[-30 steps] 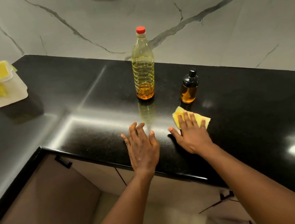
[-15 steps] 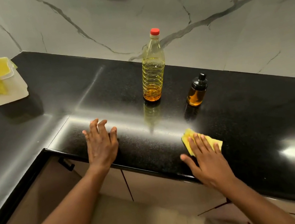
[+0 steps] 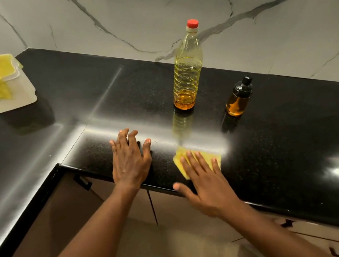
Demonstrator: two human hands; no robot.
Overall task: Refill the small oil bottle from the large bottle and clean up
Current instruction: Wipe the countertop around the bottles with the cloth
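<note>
Small oil bottle (image 3: pixel 239 99) is standing capped on the black surface (image 3: pixel 290 141), just right of the large bottle (image 3: pixel 187 68), which is wearing its red cap, so the refill is looking finished and clean-up is in hand. The right hand (image 3: pixel 206 187) is pressing flat, fingers spread, on a yellow cloth (image 3: pixel 178 162) near the front edge. The left hand (image 3: pixel 130 160) is resting open beside it, holding nothing. The next wiping strokes are calling for care around both bottles. A white container (image 3: pixel 15 96) draped in yellow cloth is sitting well apart, left.
</note>
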